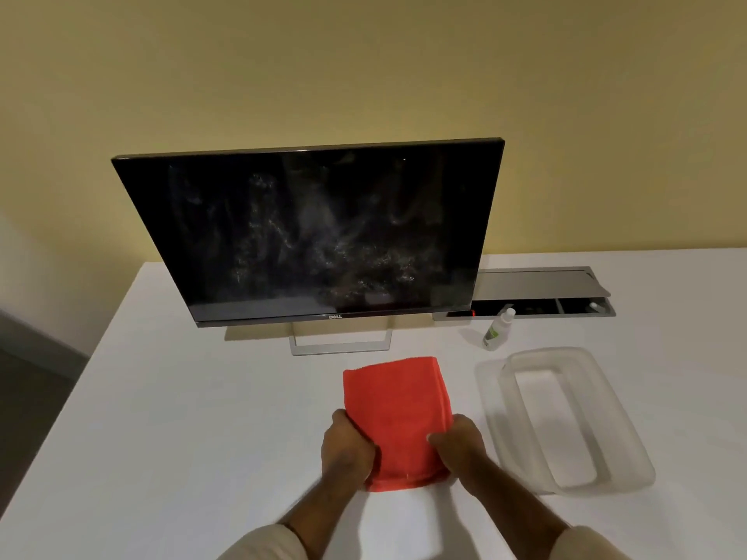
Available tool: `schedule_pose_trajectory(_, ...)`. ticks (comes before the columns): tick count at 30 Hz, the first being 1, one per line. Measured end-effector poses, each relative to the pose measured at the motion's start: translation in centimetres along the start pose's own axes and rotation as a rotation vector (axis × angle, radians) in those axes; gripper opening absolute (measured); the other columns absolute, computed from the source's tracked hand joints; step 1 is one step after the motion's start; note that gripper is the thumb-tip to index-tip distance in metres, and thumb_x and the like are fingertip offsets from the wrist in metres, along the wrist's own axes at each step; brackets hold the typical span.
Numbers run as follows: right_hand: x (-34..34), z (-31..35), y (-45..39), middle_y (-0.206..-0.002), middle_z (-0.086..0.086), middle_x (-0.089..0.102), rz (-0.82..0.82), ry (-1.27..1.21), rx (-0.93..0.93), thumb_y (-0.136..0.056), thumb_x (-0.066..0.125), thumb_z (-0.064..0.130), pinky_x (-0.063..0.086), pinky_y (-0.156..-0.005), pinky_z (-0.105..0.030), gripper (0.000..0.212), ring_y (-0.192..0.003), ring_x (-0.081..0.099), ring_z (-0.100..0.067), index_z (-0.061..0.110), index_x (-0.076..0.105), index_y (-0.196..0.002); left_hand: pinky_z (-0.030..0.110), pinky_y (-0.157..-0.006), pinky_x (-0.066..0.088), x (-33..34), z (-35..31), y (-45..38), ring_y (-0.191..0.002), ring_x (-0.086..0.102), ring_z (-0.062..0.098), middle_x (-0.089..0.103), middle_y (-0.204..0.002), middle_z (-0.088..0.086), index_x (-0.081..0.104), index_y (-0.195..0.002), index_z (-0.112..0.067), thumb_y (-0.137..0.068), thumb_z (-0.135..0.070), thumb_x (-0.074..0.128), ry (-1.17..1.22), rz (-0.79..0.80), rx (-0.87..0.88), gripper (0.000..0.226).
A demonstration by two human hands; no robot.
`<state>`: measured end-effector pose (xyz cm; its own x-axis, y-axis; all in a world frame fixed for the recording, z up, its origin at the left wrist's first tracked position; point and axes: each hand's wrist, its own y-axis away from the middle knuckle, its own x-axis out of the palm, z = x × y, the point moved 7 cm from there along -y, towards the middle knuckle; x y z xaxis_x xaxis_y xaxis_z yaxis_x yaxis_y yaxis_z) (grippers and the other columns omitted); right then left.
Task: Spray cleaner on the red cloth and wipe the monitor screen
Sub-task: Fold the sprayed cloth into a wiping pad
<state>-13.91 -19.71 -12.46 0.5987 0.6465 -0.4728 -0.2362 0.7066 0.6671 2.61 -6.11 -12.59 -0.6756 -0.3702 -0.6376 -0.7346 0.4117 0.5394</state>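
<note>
A folded red cloth [398, 406] lies on the white table [182, 418] in front of the monitor. My left hand [347, 450] grips its near left edge, and my right hand [458, 444] grips its near right edge. The black monitor screen [319, 232] stands behind on a silver stand, switched off, with whitish smears across its middle. A small white cleaner bottle [498, 329] with a green label stands to the right of the monitor, apart from both hands.
A clear plastic container [566, 418] sits right of the cloth, close to my right hand. A grey cable tray with an open lid [533, 291] is set into the table behind the bottle. The table's left edge drops off to a dark floor.
</note>
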Motion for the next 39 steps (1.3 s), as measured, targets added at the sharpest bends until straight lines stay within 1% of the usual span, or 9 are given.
schedule_pose_trajectory(3,-0.8,0.2,0.2,-0.099,-0.029,0.068,0.073,-0.18,0.013,-0.083,0.063,0.001,0.054,-0.059,-0.042,0.017,-0.087,0.067,-0.046,-0.003,0.064,-0.1,0.035,-0.08,0.059,0.2,0.5,-0.4,-0.089,0.07,0.025,0.074,-0.1,0.006,0.067,-0.103,-0.007,-0.079,-0.013,0.072,0.161,0.139,-0.115,0.025)
schedule_pose_trajectory(5,-1.7,0.6,0.6,-0.098,-0.026,0.069,0.105,-0.294,0.03,-0.082,0.064,0.0,0.053,-0.061,-0.039,0.016,-0.086,0.066,-0.042,-0.003,0.066,-0.098,0.037,-0.075,0.062,0.3,0.9,-0.3,-0.083,0.074,0.027,0.077,-0.098,0.014,0.071,-0.098,-0.002,-0.074,-0.002,0.08,0.417,0.275,-0.199,0.025)
schedule_pose_trajectory(8,-2.6,1.5,1.2,-0.102,-0.022,0.072,0.195,-0.475,0.047,-0.08,0.062,-0.002,0.056,-0.079,-0.043,0.023,-0.095,0.067,-0.038,-0.001,0.068,-0.103,0.029,-0.065,0.06,-0.6,0.2,0.4,-0.085,0.076,0.027,0.077,-0.101,0.016,0.07,-0.108,0.0,-0.078,0.0,0.079,0.668,0.438,-0.219,0.03)
schedule_pose_trajectory(16,-2.3,3.5,2.9,-0.115,-0.027,0.067,0.486,-0.824,-0.037,-0.071,0.056,-0.007,0.056,-0.07,-0.044,0.051,-0.101,0.067,-0.042,0.002,0.06,-0.12,0.044,-0.084,0.059,-3.6,-1.9,2.9,-0.115,0.066,0.039,0.067,-0.125,0.023,0.058,-0.132,-0.009,-0.078,0.005,0.076,1.112,0.698,-0.125,0.058)
schedule_pose_trajectory(20,-2.1,5.0,3.7,-0.115,-0.02,0.069,0.537,-0.861,-0.085,-0.066,0.054,-0.011,0.057,-0.065,-0.045,0.062,-0.1,0.067,-0.04,0.009,0.059,-0.124,0.048,-0.085,0.059,-4.7,-2.2,3.3,-0.113,0.066,0.042,0.069,-0.123,0.022,0.056,-0.133,-0.018,-0.077,0.013,0.072,1.1,0.676,-0.059,0.066)
schedule_pose_trajectory(24,-2.2,6.6,4.5,-0.123,-0.017,0.066,0.543,-0.786,-0.181,-0.075,0.044,-0.016,0.051,-0.093,-0.061,0.063,-0.115,0.06,-0.043,0.015,0.056,-0.128,0.047,-0.081,0.059,-6.5,-2.3,3.3,-0.106,0.069,0.04,0.071,-0.118,0.019,0.05,-0.135,-0.026,-0.079,0.016,0.069,1.016,0.564,0.0,0.073)
schedule_pose_trajectory(27,-2.1,7.4,5.1,-0.121,-0.018,0.067,0.555,-0.745,-0.198,-0.075,0.037,-0.019,0.047,-0.098,-0.063,0.065,-0.114,0.061,-0.042,0.013,0.056,-0.129,0.046,-0.076,0.058,-7.8,-2.5,3.3,-0.103,0.07,0.041,0.067,-0.125,0.019,0.052,-0.131,-0.039,-0.077,0.021,0.067,1.042,0.554,0.025,0.082)
schedule_pose_trajectory(32,-1.3,8.1,5.8,-0.123,-0.017,0.067,0.579,-0.768,-0.202,-0.067,0.037,-0.017,0.051,-0.095,-0.058,0.075,-0.115,0.061,-0.041,0.017,0.058,-0.13,0.039,-0.082,0.058,-9.4,-3.2,3.7,-0.111,0.069,0.029,0.062,-0.135,0.007,0.05,-0.144,-0.026,-0.08,0.021,0.062,1.005,0.515,0.135,0.081)
schedule_pose_trajectory(39,-0.5,9.2,6.5,-0.126,-0.02,0.065,0.607,-0.875,-0.2,-0.064,0.037,-0.015,0.045,-0.098,-0.064,0.077,-0.118,0.058,-0.044,0.016,0.059,-0.131,0.044,-0.087,0.058,-10.5,-2.8,3.4,-0.113,0.067,0.031,0.059,-0.138,0.005,0.051,-0.142,-0.03,-0.081,0.022,0.061,1.034,0.458,0.157,0.081)
